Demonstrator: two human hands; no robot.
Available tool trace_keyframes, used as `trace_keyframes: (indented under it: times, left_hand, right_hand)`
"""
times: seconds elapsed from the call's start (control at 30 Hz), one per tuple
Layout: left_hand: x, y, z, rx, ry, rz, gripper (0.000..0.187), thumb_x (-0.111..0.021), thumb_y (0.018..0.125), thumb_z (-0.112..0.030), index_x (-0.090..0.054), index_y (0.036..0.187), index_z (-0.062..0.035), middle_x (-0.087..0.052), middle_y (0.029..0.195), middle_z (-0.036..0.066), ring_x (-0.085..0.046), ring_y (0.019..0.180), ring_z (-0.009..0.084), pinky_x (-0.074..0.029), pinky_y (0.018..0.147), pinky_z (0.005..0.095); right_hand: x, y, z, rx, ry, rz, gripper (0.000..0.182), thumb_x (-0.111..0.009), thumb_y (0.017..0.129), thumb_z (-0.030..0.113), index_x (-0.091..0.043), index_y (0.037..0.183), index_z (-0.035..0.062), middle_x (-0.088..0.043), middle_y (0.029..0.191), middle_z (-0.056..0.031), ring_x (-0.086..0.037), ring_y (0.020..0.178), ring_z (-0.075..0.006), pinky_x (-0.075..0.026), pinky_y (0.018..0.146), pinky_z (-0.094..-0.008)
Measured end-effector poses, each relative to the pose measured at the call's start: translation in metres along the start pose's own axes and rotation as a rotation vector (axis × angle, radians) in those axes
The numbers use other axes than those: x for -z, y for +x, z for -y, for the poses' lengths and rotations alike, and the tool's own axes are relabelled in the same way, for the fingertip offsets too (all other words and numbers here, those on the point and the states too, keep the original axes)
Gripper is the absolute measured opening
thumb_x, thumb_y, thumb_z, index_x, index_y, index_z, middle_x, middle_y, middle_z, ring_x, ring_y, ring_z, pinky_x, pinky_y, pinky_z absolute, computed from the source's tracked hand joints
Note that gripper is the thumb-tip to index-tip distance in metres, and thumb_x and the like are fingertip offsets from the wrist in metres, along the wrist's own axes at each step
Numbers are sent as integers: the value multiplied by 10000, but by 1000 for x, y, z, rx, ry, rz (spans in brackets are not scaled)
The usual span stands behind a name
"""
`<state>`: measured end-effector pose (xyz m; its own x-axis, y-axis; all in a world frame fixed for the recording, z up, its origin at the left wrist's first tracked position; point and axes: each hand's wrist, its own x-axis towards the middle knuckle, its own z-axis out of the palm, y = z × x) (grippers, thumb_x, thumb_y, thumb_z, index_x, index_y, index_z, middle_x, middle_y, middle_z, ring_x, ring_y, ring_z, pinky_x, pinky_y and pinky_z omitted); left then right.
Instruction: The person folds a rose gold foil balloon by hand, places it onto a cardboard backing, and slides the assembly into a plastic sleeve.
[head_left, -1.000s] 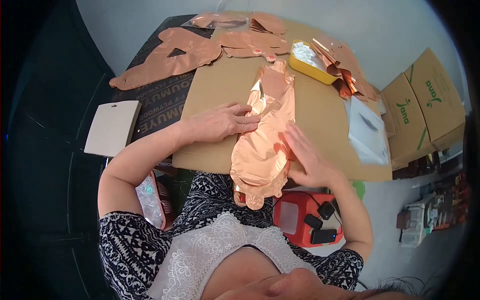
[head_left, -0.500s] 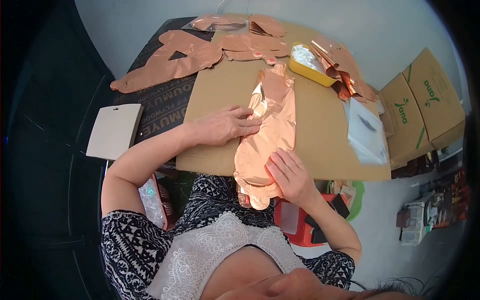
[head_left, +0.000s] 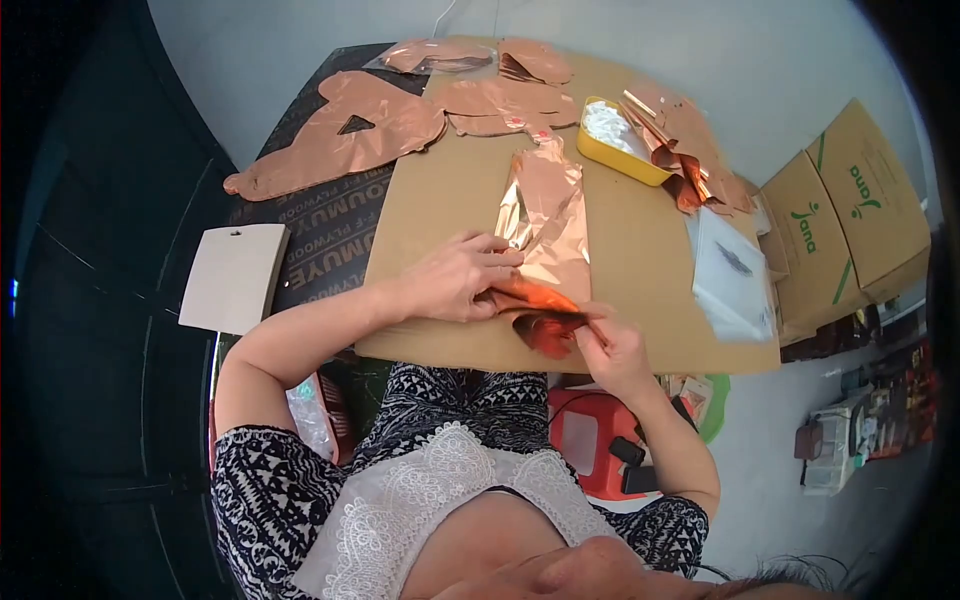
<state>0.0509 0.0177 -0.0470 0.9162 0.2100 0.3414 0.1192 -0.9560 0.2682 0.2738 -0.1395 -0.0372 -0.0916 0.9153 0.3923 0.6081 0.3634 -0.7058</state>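
A flat, rose-gold foil balloon (head_left: 548, 205) lies lengthwise on the cardboard sheet (head_left: 420, 240), its near end folded up and over so that the darker, shiny underside shows. My right hand (head_left: 615, 350) pinches this lifted end between thumb and fingers, close to the front edge. At the balloon's left side, my left hand (head_left: 460, 278) has its fingers on the foil at the fold, with the thumb lower down; the foil is gripped there. The far part of the balloon is flat and creased, with a narrow tab at its top.
Flat foil balloons (head_left: 365, 130) lie stacked at the back left. A yellow tub (head_left: 625, 160) with white contents stands beside crumpled foil strips (head_left: 690, 180). Clear plastic sleeves (head_left: 735, 280) lie near cardboard boxes (head_left: 860, 210) on the right. A white board (head_left: 232, 280) sits left.
The balloon's near end, flat and hanging past the table edge before, is now lifted and folded away from me. My right hand went from lying flat to pinching it; my left hand moved slightly nearer.
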Motion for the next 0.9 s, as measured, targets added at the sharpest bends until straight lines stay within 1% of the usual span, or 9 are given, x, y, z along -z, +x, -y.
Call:
trace_keyframes:
  times: [0.13,0.17,0.37,0.47,0.57,0.67,0.7,0.8,0.9]
  left_hand:
    - [-7,-2,-4,-5,53,-99,307,-688,645,-88,-595,931,-28,-576,1174,108,-500,1168,298,-397,992,420]
    - [-8,-3,-5,-10,67,-103,292,-684,647,-85,-593,920,-30,-573,1176,111,-498,1172,298,-395,994,422]
    - [0,-7,-28,-6,262,-136,220,-643,682,-131,-582,871,-35,-577,1159,114,-508,1167,290,-411,977,415]
    - [2,-12,-33,2,213,-133,219,-636,690,-144,-587,873,-35,-603,1114,121,-547,1116,290,-445,939,407]
    - [-12,-26,-28,47,96,-204,229,-646,692,-141,-600,884,-26,-629,1064,139,-590,1041,306,-475,898,401]
    - [-9,-35,-32,105,27,-272,235,-662,694,-125,-611,896,-15,-643,1040,153,-613,990,323,-488,878,401]
    - [-8,-38,-34,121,21,-278,238,-667,694,-116,-614,901,-11,-644,1040,157,-615,983,328,-487,880,403]
    - [-4,-44,-41,152,1,-296,240,-677,687,-88,-616,904,-4,-644,1042,166,-617,981,330,-482,885,424]
    - [-8,-49,-46,149,24,-316,242,-679,677,-71,-614,898,3,-631,1076,182,-603,1017,334,-467,902,448]
  right_hand:
    - [2,9,5,320,-93,6,283,-617,705,-63,-628,984,-22,-665,940,-160,-645,858,-310,-506,769,-382]
    - [2,8,6,350,-139,30,294,-646,679,-42,-618,972,-26,-665,964,-154,-647,898,-304,-505,803,-401]
    - [-5,1,13,489,-207,44,276,-667,687,11,-613,956,-22,-656,956,-161,-651,912,-313,-509,814,-404]
    - [-5,-9,6,505,-214,119,410,-698,668,69,-584,1051,-24,-615,1087,-185,-603,1032,-346,-475,884,-434]
    - [18,-8,33,359,-262,299,576,-707,643,82,-513,1174,-31,-520,1249,-195,-494,1188,-370,-403,971,-461]
    - [28,-21,21,198,-308,270,680,-701,627,75,-448,1250,-31,-433,1337,-200,-390,1277,-387,-349,997,-474]
    - [27,-24,15,179,-432,199,616,-653,642,14,-469,1229,-26,-465,1288,-193,-432,1229,-369,-368,957,-455]
    - [14,-19,5,206,-517,68,553,-651,654,11,-502,1186,-16,-507,1203,-166,-492,1132,-337,-401,909,-433]
    - [-3,-6,-4,335,-527,-21,439,-649,687,30,-548,1113,-10,-540,1113,-134,-538,1026,-296,-434,866,-400]
